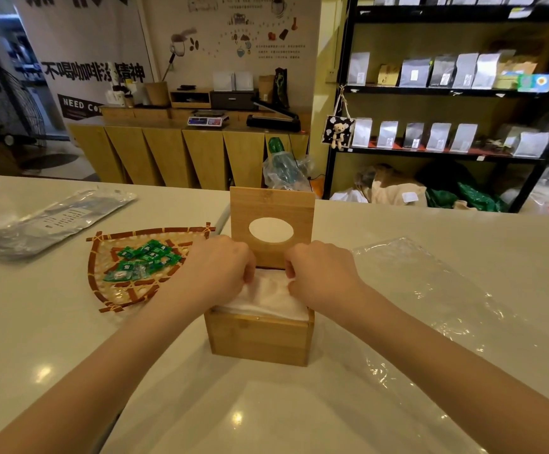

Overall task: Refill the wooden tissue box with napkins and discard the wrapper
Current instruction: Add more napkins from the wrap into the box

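A: Bamboo, by the look of it. The wooden tissue box (259,339) stands on the pale counter (70,339) straight ahead of the person, its hinged lid (271,204) tipped up at the far side with the oval slot facing this way.

B: And the napkins?

A: The white napkin stack (268,298) is already in the box, its top sitting about level with the rim, a little proud at the near edge. Both hands are on it at the far end, close under the lid.

B: Gripping or pushing?

A: The left hand (215,268) is curled with its fingertips pressed down into the stack's left side. The right hand (320,276) is curled too, fingers bunched against the right side; whether it pinches a sheet or only presses, I cannot tell.

B: So what does the next move hang on?

A: I'd say the lid. It rises just beyond the knuckles, hinged along the box's far edge, so it must swing towards the person and down over the stack. Either hand is equally near it.

B: The wrapper?

A: The clear plastic wrapper (430,290) lies flat on the counter to the right of the box, apart from it. The right hand is nearer. It is not yet discarded.

B: Anything in the way?

A: A woven tray of green sweets (142,260) sits just left of the box, beside the left wrist.
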The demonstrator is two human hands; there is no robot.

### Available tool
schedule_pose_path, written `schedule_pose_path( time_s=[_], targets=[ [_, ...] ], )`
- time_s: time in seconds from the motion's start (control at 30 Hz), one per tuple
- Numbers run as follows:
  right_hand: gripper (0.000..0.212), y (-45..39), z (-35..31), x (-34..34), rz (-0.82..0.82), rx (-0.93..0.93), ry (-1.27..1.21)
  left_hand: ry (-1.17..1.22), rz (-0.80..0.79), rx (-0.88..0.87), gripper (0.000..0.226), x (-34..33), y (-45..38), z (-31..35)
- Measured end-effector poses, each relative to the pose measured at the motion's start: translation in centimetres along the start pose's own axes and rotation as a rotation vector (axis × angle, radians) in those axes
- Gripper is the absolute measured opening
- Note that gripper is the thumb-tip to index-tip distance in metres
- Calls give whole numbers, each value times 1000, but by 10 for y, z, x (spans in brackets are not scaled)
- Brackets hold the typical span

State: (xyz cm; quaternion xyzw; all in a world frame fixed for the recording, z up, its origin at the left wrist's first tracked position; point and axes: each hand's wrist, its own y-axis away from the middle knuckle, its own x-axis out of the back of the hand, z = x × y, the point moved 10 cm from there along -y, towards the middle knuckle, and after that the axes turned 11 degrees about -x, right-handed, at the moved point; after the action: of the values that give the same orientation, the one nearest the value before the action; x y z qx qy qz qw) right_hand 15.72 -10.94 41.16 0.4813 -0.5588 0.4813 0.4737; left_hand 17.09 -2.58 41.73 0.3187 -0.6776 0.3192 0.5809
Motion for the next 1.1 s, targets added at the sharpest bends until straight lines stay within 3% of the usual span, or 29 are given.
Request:
schedule_pose_path(
  time_s=[0.17, 0.3, 0.33, 0.43, 0.57, 0.73, 0.9, 1.1],
  targets=[
    [13, 9, -7, 7, 136, 45, 141, 19, -8, 34, 23, 0, 3, -1],
    [9, 17, -6, 24, 250, 135, 51, 10, 27, 89, 30, 13, 12, -11],
    [13, 16, -2, 27, 209, 133, -15, 12, 13, 86, 31, 13, 14, -14],
    [19, 13, 5, 18, -123, 128, -252, 91, -131, 62, 39, -4, 18, -20],
    [43, 21, 1, -5, -383, 175, -103, 322, -352, 70, 56, -35, 22, -26],
    [51, 16, 0, -14, -380, 144, 53, 217, -378, 98, 68, -47, 17, -28],
    [19, 14, -14, -17, -293, 167, 202, 54, -417, 61, 67, -54, 10, -24],
    [18, 12, -11, -24, -364, 145, 178, 144, -545, -6, 62, -55, 8, -17]
  ],
)
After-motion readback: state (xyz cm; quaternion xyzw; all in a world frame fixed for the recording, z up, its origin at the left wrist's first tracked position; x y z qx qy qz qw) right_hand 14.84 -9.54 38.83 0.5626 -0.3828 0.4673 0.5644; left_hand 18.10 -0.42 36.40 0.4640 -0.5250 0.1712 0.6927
